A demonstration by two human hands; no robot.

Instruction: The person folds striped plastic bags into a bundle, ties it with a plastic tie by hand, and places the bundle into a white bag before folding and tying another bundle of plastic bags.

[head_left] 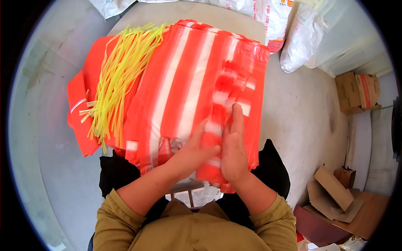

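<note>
A stack of red-and-white striped plastic bags [171, 90] lies on the table before me. Between my palms, near the stack's right side, is a narrow folded roll of striped plastic bag [211, 134], its far end blurred by motion. My left hand [194, 150] grips the roll from the left, with the thumb across it. From the right, my right hand [235, 150] presses along it, fingers pointing away from me. A bunch of thin yellow plastic ties [121, 79] rests to the left of the stripes, on plain red plastic [79, 113].
White printed sacks [272, 21] stand behind the table [226, 16], and another white sack [302, 37] leans at the back right. Cardboard boxes [356, 92] sit at the right wall. An opened carton [335, 196] lies on a brown surface at lower right.
</note>
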